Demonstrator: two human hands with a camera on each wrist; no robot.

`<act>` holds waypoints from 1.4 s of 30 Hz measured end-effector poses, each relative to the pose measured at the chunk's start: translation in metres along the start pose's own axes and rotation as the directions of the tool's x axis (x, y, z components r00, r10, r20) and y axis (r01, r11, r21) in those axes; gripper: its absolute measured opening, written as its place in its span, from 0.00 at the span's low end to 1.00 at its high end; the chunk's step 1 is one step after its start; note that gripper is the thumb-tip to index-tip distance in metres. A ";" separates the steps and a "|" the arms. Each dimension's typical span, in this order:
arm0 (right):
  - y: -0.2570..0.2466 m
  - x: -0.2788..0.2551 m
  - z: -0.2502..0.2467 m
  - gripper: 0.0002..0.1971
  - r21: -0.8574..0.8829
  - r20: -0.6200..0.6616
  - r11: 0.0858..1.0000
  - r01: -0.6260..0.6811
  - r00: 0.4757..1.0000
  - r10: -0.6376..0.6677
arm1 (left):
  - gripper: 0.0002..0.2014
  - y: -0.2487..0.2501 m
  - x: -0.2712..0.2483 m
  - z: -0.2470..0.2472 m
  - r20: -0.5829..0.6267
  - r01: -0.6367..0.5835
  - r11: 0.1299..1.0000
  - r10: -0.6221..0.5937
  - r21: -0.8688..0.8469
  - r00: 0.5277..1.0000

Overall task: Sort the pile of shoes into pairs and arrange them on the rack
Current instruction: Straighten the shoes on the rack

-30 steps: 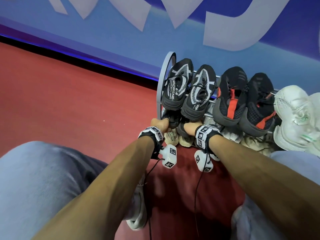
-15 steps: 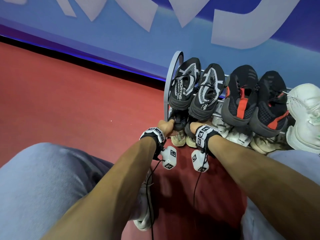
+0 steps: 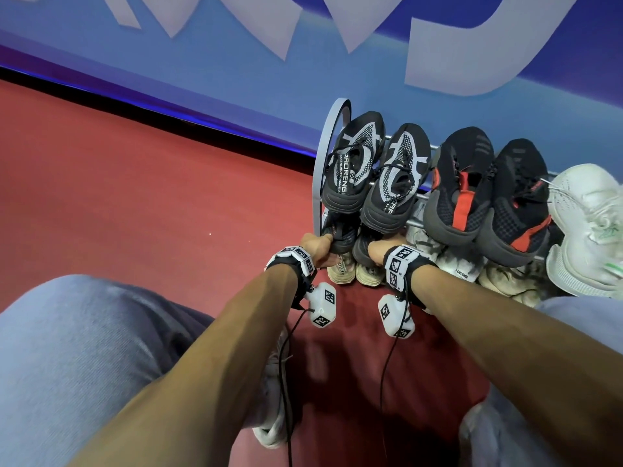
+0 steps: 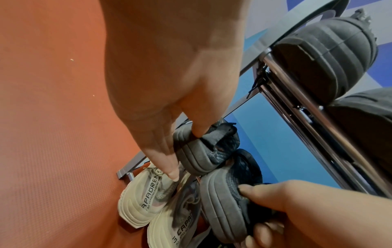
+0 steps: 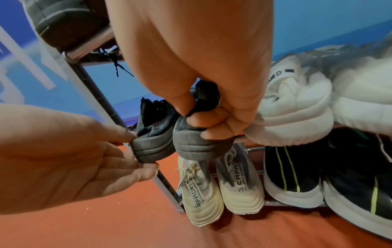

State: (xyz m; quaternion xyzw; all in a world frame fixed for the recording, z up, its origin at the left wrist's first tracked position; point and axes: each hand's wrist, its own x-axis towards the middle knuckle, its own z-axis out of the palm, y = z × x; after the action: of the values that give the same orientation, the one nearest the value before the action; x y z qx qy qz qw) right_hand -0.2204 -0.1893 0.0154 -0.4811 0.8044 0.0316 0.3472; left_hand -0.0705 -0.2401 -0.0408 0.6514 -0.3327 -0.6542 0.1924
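Note:
Two dark grey knit shoes sit heel-out at the left end of the rack's middle shelf. My left hand pinches the heel of the left dark shoe, thumb on top and fingers underneath. My right hand grips the heel of the right dark shoe with curled fingers. From the head view, the left hand and right hand sit side by side under the top shelf, and the toes of both shoes are hidden.
The top shelf holds a black-and-white pair, a black-and-red pair and white shoes. A cream pair and black shoes with yellow-green stripes stand on the bottom shelf. White shoes lie right of my right hand. Red floor spreads left.
The head view has shifted slightly. Both hands stay at the middle shelf holding the same dark shoes, with no clear movement.

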 end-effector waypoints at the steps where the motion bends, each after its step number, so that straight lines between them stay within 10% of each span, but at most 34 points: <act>1: 0.003 0.005 0.002 0.02 0.140 0.023 0.990 -0.027 0.999 0.023 | 0.18 0.002 -0.004 -0.001 -0.015 -0.008 1.000 0.008 0.014 1.000; 7: 0.009 -0.001 0.000 0.10 0.438 -0.022 0.897 -0.062 0.997 0.080 | 0.28 0.000 -0.017 -0.006 0.056 -0.029 0.986 0.020 0.163 0.998; 15: 0.051 -0.043 -0.004 0.27 0.113 -0.228 0.981 0.160 0.965 -0.131 | 0.24 -0.011 -0.047 0.013 0.229 0.086 0.907 -0.194 0.412 0.954; 20: 0.108 -0.072 -0.021 0.21 0.122 -0.258 0.991 -0.048 0.963 0.078 | 0.10 -0.002 -0.075 0.061 0.294 -0.129 0.832 -0.043 0.540 0.955; 27: 0.187 -0.046 -0.032 0.34 0.316 -0.174 0.927 -0.200 0.949 0.264 | 0.20 0.014 -0.080 0.135 0.338 -0.529 0.367 0.470 0.765 0.815; 31: 0.215 0.002 -0.005 0.49 0.487 -0.116 0.838 -0.247 0.932 0.343 | 0.26 0.014 -0.069 0.162 0.342 -0.508 0.298 0.465 0.808 0.817; 36: 0.191 -0.007 -0.011 0.34 0.564 -0.105 0.805 -0.185 0.951 0.292 | 0.21 0.013 -0.058 0.176 0.305 -0.380 0.065 0.478 0.923 0.823; 39: 0.170 -0.033 -0.022 0.34 0.589 -0.149 0.790 -0.168 0.939 0.311 | 0.20 0.013 -0.068 0.180 0.419 -0.404 -0.156 0.551 0.901 0.722; 42: 0.158 -0.049 -0.027 0.29 0.379 -0.261 0.917 -0.126 0.936 0.236 | 0.21 0.006 -0.053 0.182 0.401 -0.412 -0.114 0.561 0.904 0.725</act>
State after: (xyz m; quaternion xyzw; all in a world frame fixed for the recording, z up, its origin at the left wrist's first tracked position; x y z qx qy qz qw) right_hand -0.3464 -0.0784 0.0200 -0.3319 0.8815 -0.1561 0.2973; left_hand -0.2461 -0.1747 -0.0110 0.4724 -0.8737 -0.1100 -0.0369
